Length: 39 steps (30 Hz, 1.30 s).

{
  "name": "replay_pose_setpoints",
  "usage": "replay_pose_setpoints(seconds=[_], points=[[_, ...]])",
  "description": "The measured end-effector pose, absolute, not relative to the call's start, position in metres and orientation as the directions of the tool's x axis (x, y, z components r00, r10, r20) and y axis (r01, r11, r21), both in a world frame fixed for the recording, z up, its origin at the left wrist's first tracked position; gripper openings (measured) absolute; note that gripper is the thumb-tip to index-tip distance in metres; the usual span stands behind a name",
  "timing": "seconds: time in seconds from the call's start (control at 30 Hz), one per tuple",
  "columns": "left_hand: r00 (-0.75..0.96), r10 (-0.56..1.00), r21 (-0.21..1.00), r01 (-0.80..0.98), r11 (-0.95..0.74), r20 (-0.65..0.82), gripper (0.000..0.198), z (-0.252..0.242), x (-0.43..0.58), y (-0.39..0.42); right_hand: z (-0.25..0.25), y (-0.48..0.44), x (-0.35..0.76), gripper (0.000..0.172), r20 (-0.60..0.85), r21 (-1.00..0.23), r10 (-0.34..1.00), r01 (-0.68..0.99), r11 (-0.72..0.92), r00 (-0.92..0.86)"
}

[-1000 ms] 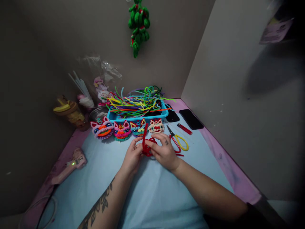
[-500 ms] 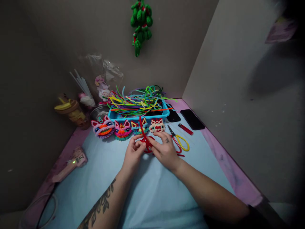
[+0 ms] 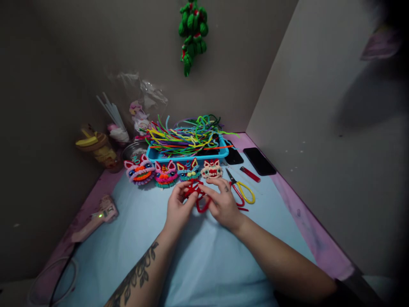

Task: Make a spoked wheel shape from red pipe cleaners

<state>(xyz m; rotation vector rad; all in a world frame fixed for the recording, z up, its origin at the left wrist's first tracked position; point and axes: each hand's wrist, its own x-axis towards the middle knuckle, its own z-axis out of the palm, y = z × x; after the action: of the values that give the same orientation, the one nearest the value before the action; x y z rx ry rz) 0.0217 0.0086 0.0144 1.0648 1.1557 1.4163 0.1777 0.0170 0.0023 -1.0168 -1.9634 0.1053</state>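
Between my hands, above the pale blue cloth, is a bent shape of red pipe cleaners (image 3: 202,205) with a loop hanging toward me. My left hand (image 3: 181,203) is closed on its left side, thumb pressed against the fingers. My right hand (image 3: 222,202) pinches the right side, its index finger laid across the red strands. Fingers cover part of the shape. Right of my right hand lie scissors (image 3: 246,192) with one yellow and one red handle, and a short red pipe cleaner piece (image 3: 243,209).
Several lion-head figures (image 3: 166,174) stand in a row before a blue tray (image 3: 188,158) heaped with coloured pipe cleaners. A glue gun (image 3: 99,216) lies left. Two phones (image 3: 259,161) and a red lighter (image 3: 250,174) lie right. Behind stands a brown cup (image 3: 100,153).
The red strand that stuck up above my hands is now bent down into a loop at the near side. My fingers have shifted on the red shape; the view has moved slightly.
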Motion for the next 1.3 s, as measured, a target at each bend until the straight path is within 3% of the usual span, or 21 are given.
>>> replay_pose_setpoints(seconds=[0.33, 0.63, 1.03, 1.3], points=[[-0.039, 0.992, 0.992, -0.022, -0.122, 0.121, 0.029, 0.0125, 0.0211, 0.0052, 0.0054, 0.0191, 0.1795, 0.015, 0.647, -0.543, 0.743, 0.581, 0.607, -0.171], [-0.035, 0.988, 0.986, 0.067, -0.15, 0.153, 0.013, 0.0125, 0.0178, 0.0051, 0.0097, 0.0165, 0.1793, 0.017, 0.656, -0.493, 0.72, 0.595, 0.635, -0.226], [-0.005, 0.99, 0.989, 0.042, -0.14, 0.14, 0.015, 0.0104, 0.0178, 0.0053, 0.0023, 0.02, 0.1765, 0.013, 0.656, -0.481, 0.731, 0.642, 0.597, -0.188], [0.031, 0.981, 0.964, 0.18, -0.196, 0.194, 0.013, 0.0162, 0.0179, 0.003, 0.0014, 0.0193, 0.176, 0.013, 0.663, -0.495, 0.728, 0.628, 0.6, -0.174]])
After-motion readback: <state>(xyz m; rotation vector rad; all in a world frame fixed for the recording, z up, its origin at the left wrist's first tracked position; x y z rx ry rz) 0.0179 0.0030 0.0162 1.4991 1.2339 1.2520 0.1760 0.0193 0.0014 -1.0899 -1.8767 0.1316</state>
